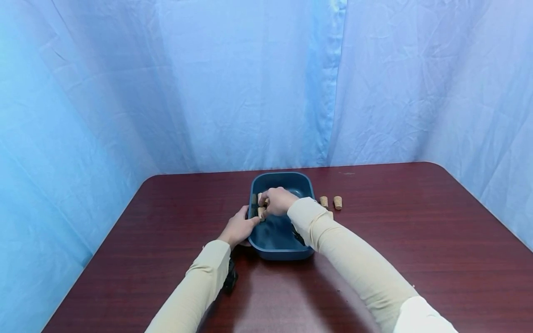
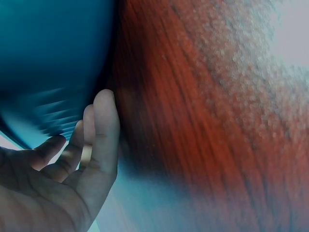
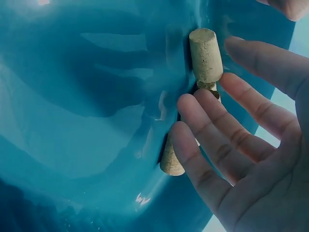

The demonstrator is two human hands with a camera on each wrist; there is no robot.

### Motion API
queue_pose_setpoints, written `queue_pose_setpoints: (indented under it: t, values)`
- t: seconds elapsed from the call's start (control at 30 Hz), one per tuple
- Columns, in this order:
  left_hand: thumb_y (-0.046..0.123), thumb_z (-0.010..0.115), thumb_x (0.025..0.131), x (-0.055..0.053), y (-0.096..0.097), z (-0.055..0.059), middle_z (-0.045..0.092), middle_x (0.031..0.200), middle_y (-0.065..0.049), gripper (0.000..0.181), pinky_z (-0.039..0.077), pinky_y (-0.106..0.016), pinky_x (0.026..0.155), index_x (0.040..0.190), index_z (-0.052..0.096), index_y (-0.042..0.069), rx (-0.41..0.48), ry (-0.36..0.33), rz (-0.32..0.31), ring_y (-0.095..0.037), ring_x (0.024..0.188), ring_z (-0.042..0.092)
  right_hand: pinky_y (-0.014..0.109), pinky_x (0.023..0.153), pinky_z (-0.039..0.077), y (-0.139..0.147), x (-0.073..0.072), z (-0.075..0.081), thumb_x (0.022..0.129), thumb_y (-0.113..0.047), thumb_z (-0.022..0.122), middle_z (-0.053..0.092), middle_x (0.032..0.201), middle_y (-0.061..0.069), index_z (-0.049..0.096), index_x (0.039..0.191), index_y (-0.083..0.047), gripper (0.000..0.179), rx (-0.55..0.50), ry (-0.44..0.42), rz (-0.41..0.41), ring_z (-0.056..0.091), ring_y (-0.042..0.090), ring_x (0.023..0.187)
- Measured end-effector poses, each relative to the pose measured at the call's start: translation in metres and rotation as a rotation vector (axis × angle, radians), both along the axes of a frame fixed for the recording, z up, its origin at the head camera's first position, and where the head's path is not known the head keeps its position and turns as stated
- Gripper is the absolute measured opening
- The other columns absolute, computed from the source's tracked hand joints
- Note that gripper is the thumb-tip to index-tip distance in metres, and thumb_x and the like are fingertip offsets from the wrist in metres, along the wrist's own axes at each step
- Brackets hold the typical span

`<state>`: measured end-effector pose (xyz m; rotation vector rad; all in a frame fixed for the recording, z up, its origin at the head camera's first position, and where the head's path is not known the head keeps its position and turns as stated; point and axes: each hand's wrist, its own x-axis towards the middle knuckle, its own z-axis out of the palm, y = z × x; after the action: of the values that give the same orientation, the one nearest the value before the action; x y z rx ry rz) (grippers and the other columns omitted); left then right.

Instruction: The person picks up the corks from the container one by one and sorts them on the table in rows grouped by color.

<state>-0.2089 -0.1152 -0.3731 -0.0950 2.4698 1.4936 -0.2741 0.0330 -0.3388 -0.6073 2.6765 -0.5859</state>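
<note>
A blue curtain (image 1: 250,83) hung behind a red-brown surface (image 1: 416,212) as two cream sleeves (image 1: 358,254) reached across to a blue bin (image 1: 281,255).

The left hand (image 1: 239,226) gripped the bin's left wall, thumb over the rim and fingers along the outside, while the right hand (image 1: 280,202) reached inside with fingers extended and slightly spread, their tips at the corks (image 3: 206,55) along that same wall. On the surface just right of the bin, two loose corks (image 1: 337,203) sat near each other, and a third showed in part beside the right sleeve.
</note>
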Motion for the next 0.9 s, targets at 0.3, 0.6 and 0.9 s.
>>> queue_pose_setpoints:
  t: [0.3,0.6,0.9]
  values:
    - [0.024,0.052,0.105,0.0,0.0,-0.001,0.06,0.129,-0.024,0.05,0.061,-0.043,0.064,0.151,0.042,0.008,-0.014,0.008,-0.001,-0.031,0.095,0.069,0.04,0.093,0.051,-0.007,0.001,-0.008,0.091,-0.015,0.079,0.067,0.118,0.009,0.07,0.126,-0.009,0.037,0.025,0.027,0.007,0.058,0.025,0.102]
    - [0.022,0.051,0.104,0.001,0.0,-0.001,0.057,0.134,-0.026,0.052,0.061,-0.044,0.065,0.153,0.04,0.008,-0.002,0.008,0.001,-0.033,0.097,0.069,0.049,0.099,0.047,-0.012,0.005,-0.008,0.089,-0.019,0.081,0.063,0.13,0.009,0.072,0.121,-0.014,0.034,0.107,0.061,0.001,0.051,0.035,0.113]
    - [0.022,0.051,0.103,0.001,0.001,0.0,0.061,0.128,-0.025,0.052,0.061,-0.042,0.063,0.152,0.041,0.007,-0.012,0.015,0.008,-0.03,0.091,0.071,0.047,0.095,0.05,-0.011,0.006,-0.011,0.088,-0.021,0.082,0.056,0.135,0.01,0.072,0.121,-0.015,0.035,0.152,0.053,0.005,0.046,0.033,0.112]
